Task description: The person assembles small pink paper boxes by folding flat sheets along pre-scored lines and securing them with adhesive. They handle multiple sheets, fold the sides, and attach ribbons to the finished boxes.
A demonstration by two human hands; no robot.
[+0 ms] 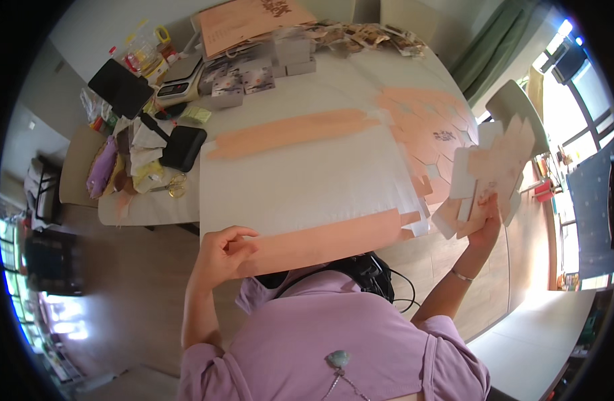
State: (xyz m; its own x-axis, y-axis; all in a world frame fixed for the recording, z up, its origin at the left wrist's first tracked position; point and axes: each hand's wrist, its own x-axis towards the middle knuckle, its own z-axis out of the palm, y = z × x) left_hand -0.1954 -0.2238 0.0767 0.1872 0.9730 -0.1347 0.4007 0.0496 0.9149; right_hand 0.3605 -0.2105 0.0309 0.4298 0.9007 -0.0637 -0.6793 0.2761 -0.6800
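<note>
The left hand (221, 252) pinches the near end of a peach die-cut carton blank (320, 242) lying on the bench (300, 180); the right hand (486, 224) grips a fanned stack of flat blanks (489, 175) off the bench's right edge, beside more peach sheets (427, 130) and small boxes (257, 73)

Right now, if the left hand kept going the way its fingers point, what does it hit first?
The left hand points right along the near peach cardboard strip, which it already grips at the end. It would slide along that strip, probably nothing else first; depth is unclear.
</note>
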